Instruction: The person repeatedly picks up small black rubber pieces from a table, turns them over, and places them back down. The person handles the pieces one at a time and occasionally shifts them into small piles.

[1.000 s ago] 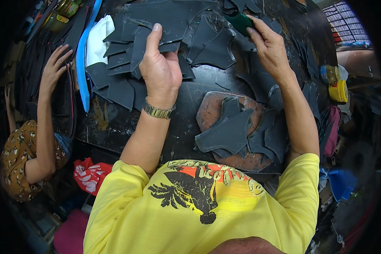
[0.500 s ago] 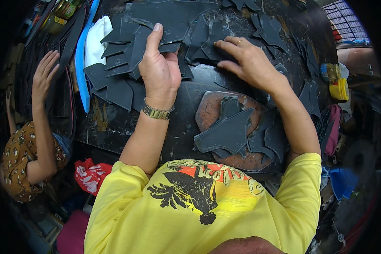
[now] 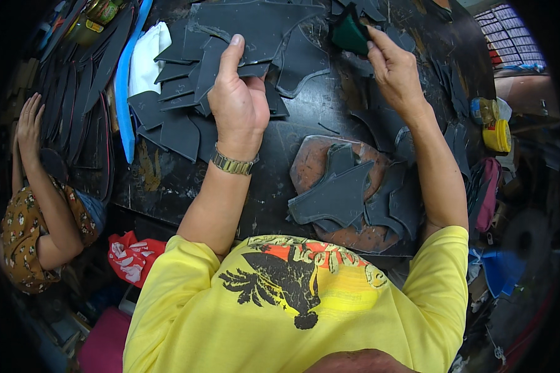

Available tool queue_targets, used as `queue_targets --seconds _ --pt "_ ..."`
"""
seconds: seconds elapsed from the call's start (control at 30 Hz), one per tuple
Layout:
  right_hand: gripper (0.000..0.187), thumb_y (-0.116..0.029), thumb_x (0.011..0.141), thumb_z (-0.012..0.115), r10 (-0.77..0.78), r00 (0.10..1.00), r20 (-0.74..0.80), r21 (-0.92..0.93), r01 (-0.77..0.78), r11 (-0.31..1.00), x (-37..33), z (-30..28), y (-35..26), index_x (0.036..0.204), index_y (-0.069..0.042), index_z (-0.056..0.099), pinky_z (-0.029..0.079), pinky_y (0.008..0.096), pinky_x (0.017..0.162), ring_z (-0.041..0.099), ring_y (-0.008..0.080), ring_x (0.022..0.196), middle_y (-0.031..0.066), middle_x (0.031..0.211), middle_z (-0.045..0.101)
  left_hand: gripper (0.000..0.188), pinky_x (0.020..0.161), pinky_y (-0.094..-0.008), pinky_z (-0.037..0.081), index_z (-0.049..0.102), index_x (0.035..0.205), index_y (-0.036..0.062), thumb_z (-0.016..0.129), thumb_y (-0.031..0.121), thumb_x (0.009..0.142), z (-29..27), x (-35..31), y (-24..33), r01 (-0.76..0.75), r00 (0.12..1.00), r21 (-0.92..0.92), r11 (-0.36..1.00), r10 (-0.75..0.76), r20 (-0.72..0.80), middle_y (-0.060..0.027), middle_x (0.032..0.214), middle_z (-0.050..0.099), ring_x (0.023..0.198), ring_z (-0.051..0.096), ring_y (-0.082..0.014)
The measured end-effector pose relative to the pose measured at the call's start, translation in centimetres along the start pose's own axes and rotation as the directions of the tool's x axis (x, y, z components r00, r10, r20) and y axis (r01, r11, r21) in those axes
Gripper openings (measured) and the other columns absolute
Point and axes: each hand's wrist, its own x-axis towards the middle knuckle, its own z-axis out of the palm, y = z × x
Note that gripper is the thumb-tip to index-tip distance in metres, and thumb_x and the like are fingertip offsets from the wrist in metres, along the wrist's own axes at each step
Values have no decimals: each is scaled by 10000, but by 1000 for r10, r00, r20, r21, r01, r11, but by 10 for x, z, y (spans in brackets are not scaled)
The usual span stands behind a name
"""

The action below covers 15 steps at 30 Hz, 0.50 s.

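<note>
My right hand (image 3: pixel 397 68) is at the far right of the work table, pinching one corner of a cut piece (image 3: pixel 351 34). That piece is tilted up, and its dark green side shows. Nearer the middle, my left hand (image 3: pixel 239 96), with a metal watch at the wrist, is palm up at a fanned stack of black cut sheet pieces (image 3: pixel 179 87). Its thumb points away over the pieces, and its fingers pass out of sight beneath them. A black piece with a curved edge (image 3: pixel 298 62) lies right of the left hand.
More black pieces (image 3: pixel 330 196) rest on a reddish board (image 3: pixel 305 155) near me. Beyond the white cloth (image 3: pixel 149 56) and blue strip (image 3: pixel 124 93) lie long dark strips (image 3: pixel 74 93). A co-worker's hands (image 3: pixel 28 127) are at far left. A yellow tub (image 3: pixel 496 135) stands at right.
My right hand has moved away and to the right from the middle pieces, and now lifts a green-sided piece. The left hand has hardly moved. The co-worker's hands have come together.
</note>
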Motion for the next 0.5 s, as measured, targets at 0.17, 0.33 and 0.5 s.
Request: queue_targets --seconds 0.17,0.33,0.5 --pt "304 -112 926 544 2 999 -54 17 -1 1000 4 1 2 1219 -39 573 519 376 716 660 376 818 236 874 647 244 895 -407 499 604 1105 29 658 126 886 1 -1 0 7 1000 3 1000 -7 13 -65 1100 630 1017 601 -197" --pt "330 -109 889 572 -104 993 64 -28 106 994 -1 14 -6 1217 -82 575 528 391 753 657 341 876 206 976 657 234 900 -407 499 609 1095 34 660 119 884 1 -2 -1 19 1000 -2 1000 -19 6 -60 1095 634 1020 604 -200" --pt "363 -176 851 632 -286 863 416 -142 372 917 -15 29 -22 1187 -47 587 510 410 858 597 342 1044 177 1145 615 216 894 -396 498 611 1089 37 651 106 888 5 -4 1 56 998 7 998 -56 -4 -61 1073 644 1014 607 -197"
